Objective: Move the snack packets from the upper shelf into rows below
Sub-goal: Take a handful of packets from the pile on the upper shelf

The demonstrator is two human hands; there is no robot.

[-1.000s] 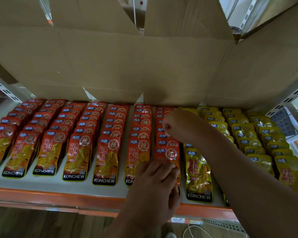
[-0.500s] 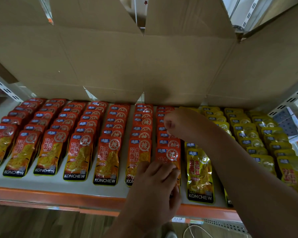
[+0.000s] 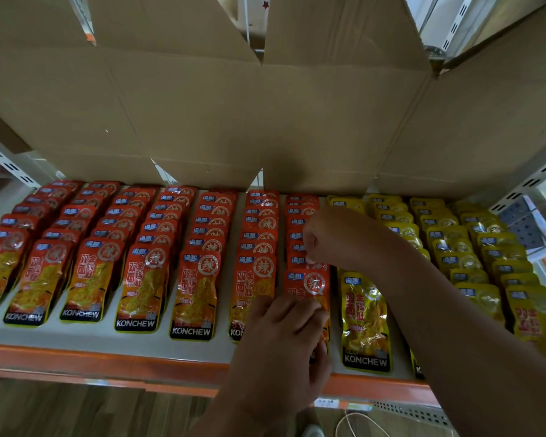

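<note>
Head view: a lower shelf (image 3: pixel 76 339) filled with overlapping rows of red snack packets (image 3: pixel 199 288). Yellow packets (image 3: pixel 364 313) lie to the right of the fingers.
Left hand (image 3: pixel 284 342): fingers laid nearly straight and close together, pressing flat on the front red packet (image 3: pixel 309 287) of the rightmost red row.
Right hand (image 3: pixel 328 238): fingers curled in. The fingertips appear to pinch the top edge of the second red packet (image 3: pixel 298 260), just beyond the left fingertips.
Task's thing: that second packet sits tucked behind the front one, with only its top strip showing.
Cardboard box (image 3: pixel 202 105): its flaps hang above both hands, so what is left on the upper shelf cannot be seen.
Step in hand, as I judge it: seating and squaring this row.
Doing it well: hold the front packet down with the flat fingers, then slide the pinched packet towards them until its overlap matches the rows left of the fingers.
Risk: the foil looks slippery, so a sideways nudge could push the row into the yellow packets.
</note>
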